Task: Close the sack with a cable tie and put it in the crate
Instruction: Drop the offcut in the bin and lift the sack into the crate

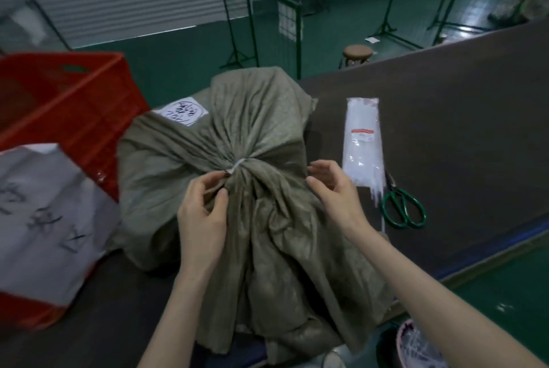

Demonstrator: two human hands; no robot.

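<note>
Head view: left hand (205, 216) pinches sack (252, 136) neck (cable tie (237, 164) cinched).

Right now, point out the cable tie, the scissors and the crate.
cable tie (238, 164): head view, on the white band around the sack's gathered neck.
scissors (403, 209): head view, on the green handle loops.
crate (89, 118): head view, on the red side wall.

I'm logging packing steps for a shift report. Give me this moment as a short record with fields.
sack: olive woven sack on dark table, neck gathered
cable tie: white cable tie around the neck
left hand: left hand pinching fabric by the tie
right hand: right hand open, beside the neck
crate: red crate left of sack
nearby: tie packet, green scissors
</note>
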